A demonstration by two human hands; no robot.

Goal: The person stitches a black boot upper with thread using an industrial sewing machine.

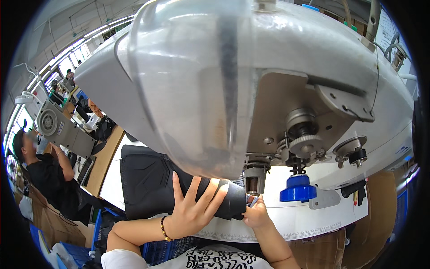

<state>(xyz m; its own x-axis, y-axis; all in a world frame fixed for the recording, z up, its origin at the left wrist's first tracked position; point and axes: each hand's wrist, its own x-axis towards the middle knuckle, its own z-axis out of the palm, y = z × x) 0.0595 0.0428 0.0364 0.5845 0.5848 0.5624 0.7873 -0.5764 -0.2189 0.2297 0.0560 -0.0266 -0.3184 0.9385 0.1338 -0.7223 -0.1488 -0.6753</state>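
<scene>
A black panel [148,184] with a raised angular pattern lies on the white machine table, its right end curved up near the sewing machine's presser area [256,179]. My left hand [195,210] rests flat on this panel with its fingers spread; a beaded bracelet circles the wrist. At the panel's right edge, my right hand [257,214] is closed, thumb and fingers pinching the edge. A bit of greyish-blue material [252,200] shows by those fingertips; its kind is unclear. The large grey sewing machine head [192,89] hides the panel's far side and the needle.
A blue knob [298,188] hangs under the machine head, right of my right hand. A ruler strip [277,234] runs along the table's near edge. Dark-handled tools [354,192] lie at the table's right. Leftward, another person [49,175] sits by a second machine [62,127].
</scene>
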